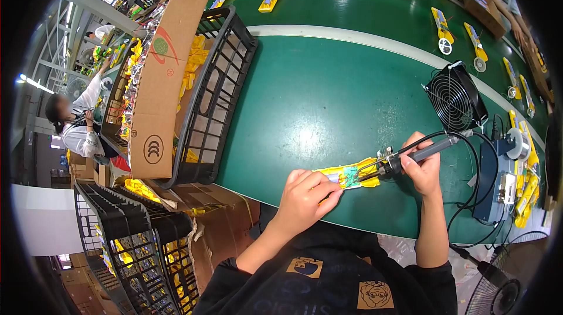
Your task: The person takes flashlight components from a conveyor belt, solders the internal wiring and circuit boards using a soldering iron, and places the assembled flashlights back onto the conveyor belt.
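My left hand is closed on the left end of a yellow plastic housing, which lies at the near edge of the green bench. Inside the housing sit a green circuit board and a pale, purplish part beside it. A soldering iron is gripped in my right hand, its front end pointing down and left at the board. A thin black tube or cable runs along the iron. Whether the tip touches the board is too small to tell.
A black fan stands at the right, near a blue soldering station with a wire spool and looping cables. A black crate and cardboard flank the left. Beyond, a conveyor carries yellow housings. Other people work nearby.
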`<action>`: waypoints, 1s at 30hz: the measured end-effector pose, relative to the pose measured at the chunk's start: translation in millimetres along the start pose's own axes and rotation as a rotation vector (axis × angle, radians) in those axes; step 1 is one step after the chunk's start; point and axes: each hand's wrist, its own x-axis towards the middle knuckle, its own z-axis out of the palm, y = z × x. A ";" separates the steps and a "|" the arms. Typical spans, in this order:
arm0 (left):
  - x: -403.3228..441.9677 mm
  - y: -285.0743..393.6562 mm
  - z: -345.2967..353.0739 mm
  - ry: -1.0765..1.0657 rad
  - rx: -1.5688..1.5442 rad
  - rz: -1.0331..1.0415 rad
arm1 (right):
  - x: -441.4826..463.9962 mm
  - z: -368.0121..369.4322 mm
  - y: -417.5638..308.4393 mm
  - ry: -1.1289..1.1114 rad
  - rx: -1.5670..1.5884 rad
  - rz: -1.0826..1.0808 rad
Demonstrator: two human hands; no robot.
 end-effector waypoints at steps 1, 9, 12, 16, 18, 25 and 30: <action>0.2 0.4 -0.3 0.000 -0.001 -0.001 | 0.4 -0.4 -1.0 0.002 0.015 0.004; 0.8 0.5 -0.5 0.005 0.000 0.004 | 3.4 -4.7 -5.2 0.104 0.053 -0.034; 1.1 0.6 -0.4 0.006 0.004 0.010 | 3.7 -5.8 -3.3 0.126 0.063 -0.038; -0.2 -0.6 1.8 0.008 0.027 0.027 | 5.0 -5.7 -1.1 0.146 0.056 -0.060; -0.2 -0.8 2.9 0.012 0.024 0.026 | 5.9 -4.7 -3.5 0.156 0.041 -0.058; -1.4 -1.9 3.4 0.032 0.000 0.013 | 9.5 -5.8 -2.8 0.302 0.028 -0.081; -6.1 -5.4 -7.7 0.009 -0.127 -0.070 | 12.8 -12.7 3.6 0.426 0.008 -0.107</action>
